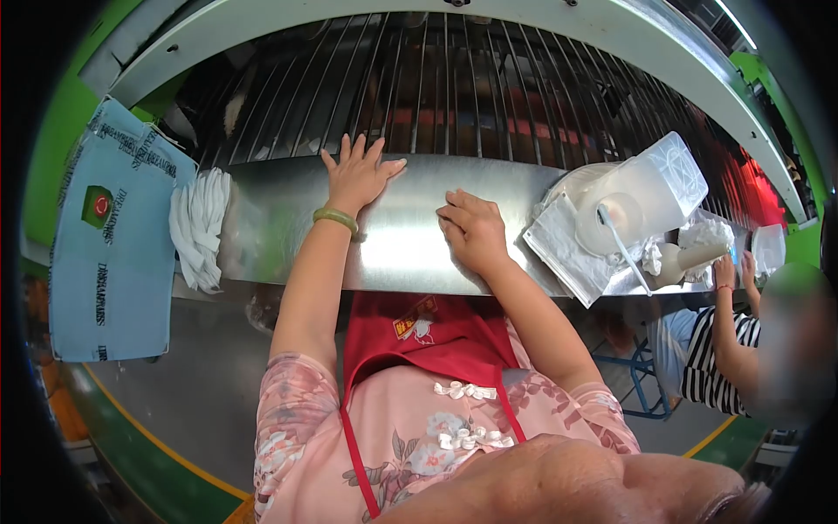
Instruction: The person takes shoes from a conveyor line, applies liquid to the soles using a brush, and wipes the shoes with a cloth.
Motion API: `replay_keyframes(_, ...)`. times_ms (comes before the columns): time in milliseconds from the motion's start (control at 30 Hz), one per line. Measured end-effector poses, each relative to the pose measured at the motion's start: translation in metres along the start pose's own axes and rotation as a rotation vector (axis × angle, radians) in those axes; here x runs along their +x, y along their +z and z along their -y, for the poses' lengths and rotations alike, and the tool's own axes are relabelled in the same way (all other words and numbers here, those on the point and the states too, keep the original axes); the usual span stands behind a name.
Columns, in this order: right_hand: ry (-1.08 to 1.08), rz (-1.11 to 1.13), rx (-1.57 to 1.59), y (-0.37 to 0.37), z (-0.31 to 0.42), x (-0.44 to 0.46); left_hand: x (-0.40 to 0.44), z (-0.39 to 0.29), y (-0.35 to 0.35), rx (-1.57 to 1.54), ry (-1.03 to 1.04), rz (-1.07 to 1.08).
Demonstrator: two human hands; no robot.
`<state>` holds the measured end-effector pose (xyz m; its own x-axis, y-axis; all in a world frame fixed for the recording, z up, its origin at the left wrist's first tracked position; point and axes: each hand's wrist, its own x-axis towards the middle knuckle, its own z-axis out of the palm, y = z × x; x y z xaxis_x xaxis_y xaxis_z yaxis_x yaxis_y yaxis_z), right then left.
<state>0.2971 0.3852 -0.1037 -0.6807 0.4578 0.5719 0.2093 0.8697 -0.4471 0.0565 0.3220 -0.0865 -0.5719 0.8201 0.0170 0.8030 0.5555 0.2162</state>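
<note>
Across the far side, a rack of metal bars [446, 87] stands behind the steel worktop [279, 218], which lies directly under both hands, smooth, silvery and bright with glare at its middle. A blue panel [113, 253] with black lettering flanks its left end; a translucent container [642, 183] and a white pad [567, 249] crowd the right. Beside the panel sits a white bundle [199, 229]. The left hand [356, 179] lies palm down, fingers spread; the right hand [478, 234] curls loosely, and whether it grips anything cannot be told.

Shiny steel worktop [401, 249], flat, mid-view
</note>
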Motion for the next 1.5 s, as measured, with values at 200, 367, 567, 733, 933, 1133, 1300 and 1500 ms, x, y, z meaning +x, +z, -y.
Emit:
replay_keyframes(200,-0.002,-0.003,0.010,0.001,-0.001,0.000,-0.001,0.002,0.004,-0.009,-0.003,-0.019)
replay_keyframes(367,0.009,0.002,0.023,0.001,0.001,0.001,-0.003,-0.001,-0.003,-0.048,0.000,-0.008)
replay_keyframes(567,0.229,0.441,-0.013,-0.002,-0.002,0.056,0.006,0.013,0.003,-0.038,0.067,0.028)
replay_keyframes(733,0.808,0.533,0.489,-0.007,-0.085,0.208,0.004,0.011,-0.005,-0.112,0.077,0.015)
replay_keyframes(933,0.514,0.649,0.019,0.020,-0.311,0.322,0.016,0.015,-0.001,-0.151,0.064,0.068)
replay_keyframes(1133,0.883,0.547,0.034,0.055,-0.399,0.378,0.018,0.019,-0.002,-0.129,0.132,0.075)
replay_keyframes(1300,0.835,0.512,-0.061,0.095,-0.414,0.388,0.020,0.020,-0.010,-0.164,0.134,0.156)
replay_keyframes(1500,0.591,0.402,-0.170,0.117,-0.391,0.365,0.020,0.023,-0.004,-0.227,0.122,0.161)
